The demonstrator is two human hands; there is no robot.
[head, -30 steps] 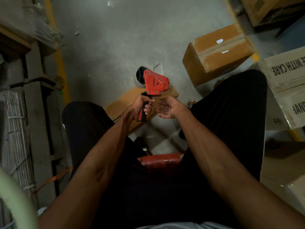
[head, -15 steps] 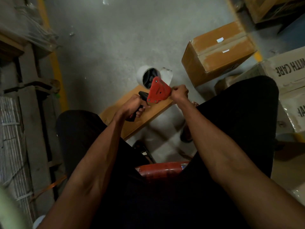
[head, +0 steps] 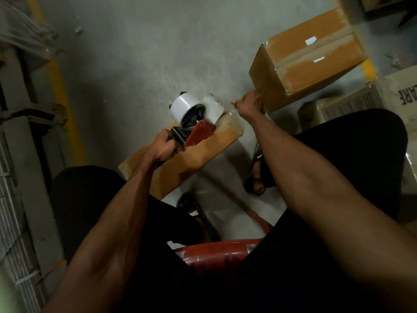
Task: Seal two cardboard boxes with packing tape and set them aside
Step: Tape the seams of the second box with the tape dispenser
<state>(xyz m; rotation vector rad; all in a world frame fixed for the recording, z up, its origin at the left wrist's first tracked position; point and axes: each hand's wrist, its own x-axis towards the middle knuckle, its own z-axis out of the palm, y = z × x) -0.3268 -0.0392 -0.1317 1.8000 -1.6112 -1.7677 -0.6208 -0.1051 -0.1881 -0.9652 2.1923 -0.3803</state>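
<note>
My left hand [head: 163, 146] grips the black handle of a red tape dispenser [head: 199, 132] that carries a white tape roll [head: 184, 106]. The dispenser is held above a flat brown cardboard box [head: 204, 151] lying on the floor between my knees. My right hand [head: 249, 105] is to the right of the roll, fingers curled, pinching the end of a clear tape strip [head: 215, 103] drawn out from the dispenser. A taped-up brown box [head: 309, 57] stands on the floor just beyond my right hand.
I sit on a red stool [head: 216, 255], with my sandalled foot [head: 256, 178] on the grey concrete. Printed cartons [head: 397, 93] are stacked at the right. A yellow floor line [head: 64, 93] and a wrapped pallet stack [head: 20, 154] run along the left.
My right hand has moved right, away from the dispenser's front, drawing tape out. My left hand has tilted the dispenser so the white roll faces up.
</note>
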